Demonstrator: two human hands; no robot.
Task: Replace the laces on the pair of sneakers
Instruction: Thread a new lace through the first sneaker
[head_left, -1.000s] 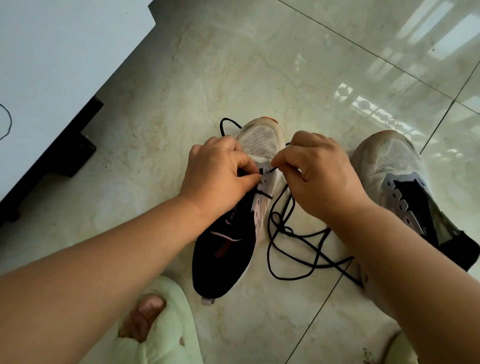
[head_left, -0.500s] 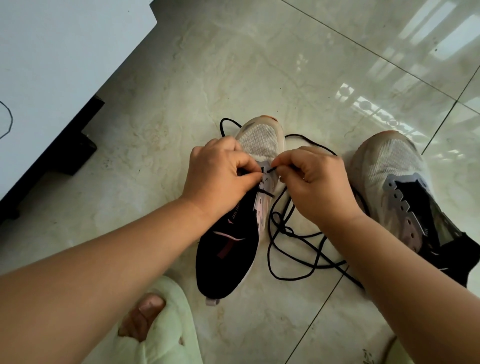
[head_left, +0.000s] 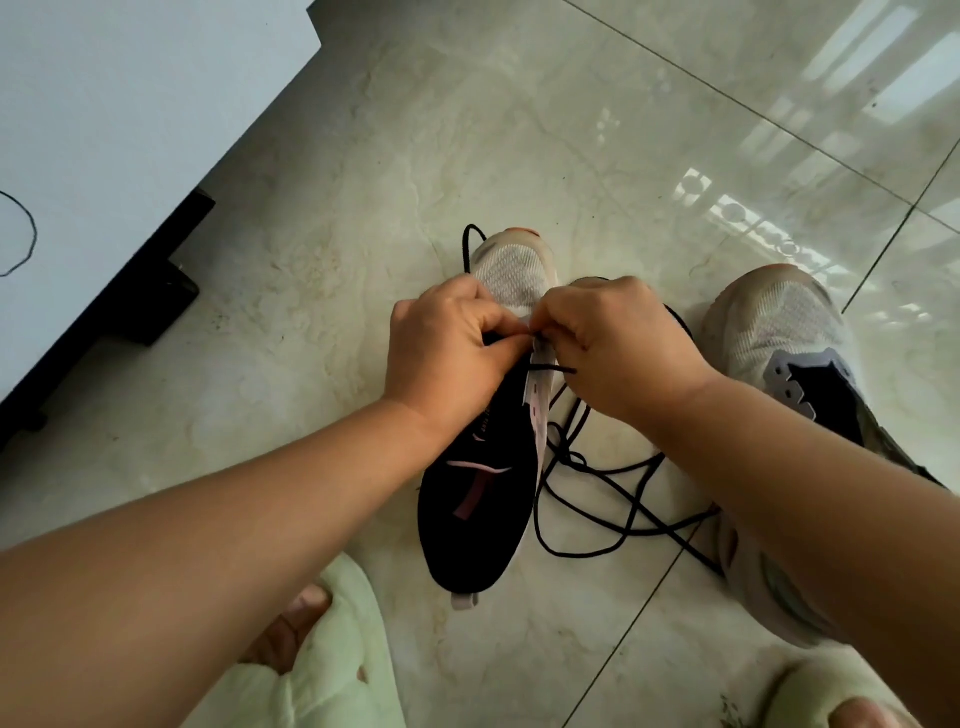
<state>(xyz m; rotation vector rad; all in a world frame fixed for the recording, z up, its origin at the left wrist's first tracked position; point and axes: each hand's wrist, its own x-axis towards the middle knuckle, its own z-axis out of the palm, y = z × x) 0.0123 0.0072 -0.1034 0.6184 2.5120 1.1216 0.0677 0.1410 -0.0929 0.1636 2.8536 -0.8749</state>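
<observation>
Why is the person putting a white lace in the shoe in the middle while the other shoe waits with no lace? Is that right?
Not quite: the lace is black, not white, as the head view shows. Both hands, left hand and right hand, work it into the middle shoe, while the other shoe waits unlaced.

A black lace (head_left: 597, 483) is lying by a sneaker (head_left: 483, 499) showing black with pink stripes and a white mesh toe. The second sneaker (head_left: 779, 332) is showing grey-white. Pale green slippers (head_left: 332, 670) are resting on cream marbled floor (head_left: 467, 130).
</observation>
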